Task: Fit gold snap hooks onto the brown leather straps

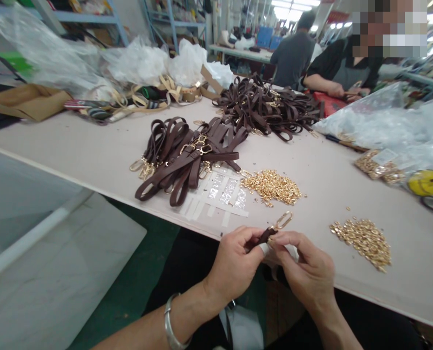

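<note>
Just over the table's near edge, my left hand is closed round the end of a dark brown strap. A gold oval ring sticks out from the strap's tip. My right hand meets it there, thumb and finger pinched against the strap; a tiny gold glint shows at the fingertips, too small to name. A whitish covering wraps my left thumb. Beyond my hands lies a pile of small gold metal pieces, and a second pile of gold pieces is to the right.
Brown straps with gold clasps lie left of centre, with a larger strap heap behind. Taped clear film covers a patch of table. Plastic bags crowd the right side. A co-worker sits across the table.
</note>
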A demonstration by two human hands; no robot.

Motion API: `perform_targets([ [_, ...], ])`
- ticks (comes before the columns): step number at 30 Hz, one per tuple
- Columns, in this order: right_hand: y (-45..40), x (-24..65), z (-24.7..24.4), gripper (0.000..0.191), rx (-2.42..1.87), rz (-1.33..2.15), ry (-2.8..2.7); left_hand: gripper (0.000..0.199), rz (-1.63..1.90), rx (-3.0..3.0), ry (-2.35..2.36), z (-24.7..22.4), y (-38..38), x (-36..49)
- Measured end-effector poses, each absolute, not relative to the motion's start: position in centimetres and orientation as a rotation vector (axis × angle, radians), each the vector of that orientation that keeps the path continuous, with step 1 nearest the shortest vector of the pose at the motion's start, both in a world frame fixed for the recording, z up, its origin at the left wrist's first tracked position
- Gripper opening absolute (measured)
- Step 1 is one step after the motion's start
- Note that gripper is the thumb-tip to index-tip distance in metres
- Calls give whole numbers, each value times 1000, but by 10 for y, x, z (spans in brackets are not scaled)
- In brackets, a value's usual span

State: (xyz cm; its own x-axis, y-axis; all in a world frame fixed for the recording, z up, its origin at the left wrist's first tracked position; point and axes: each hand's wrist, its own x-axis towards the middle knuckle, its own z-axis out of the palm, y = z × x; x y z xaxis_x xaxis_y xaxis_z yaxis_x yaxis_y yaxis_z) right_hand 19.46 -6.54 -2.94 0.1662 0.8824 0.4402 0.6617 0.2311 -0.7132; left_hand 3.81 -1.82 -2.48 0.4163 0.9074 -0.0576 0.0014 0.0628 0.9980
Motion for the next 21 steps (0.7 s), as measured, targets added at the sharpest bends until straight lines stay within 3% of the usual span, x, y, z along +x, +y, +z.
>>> perform_targets([
  [5, -67, 188, -33, 5, -1586, 426, -1334, 29, 882, 1477, 943, -21, -17, 35],
  [12, -61, 182, -32, 34, -1400, 792, -933, 25, 863, 1543, 859, -21, -14, 32],
  [21, -69, 202, -50, 72, -1481, 892, -791, 12, 824, 1506, 906, -15, -8, 39],
])
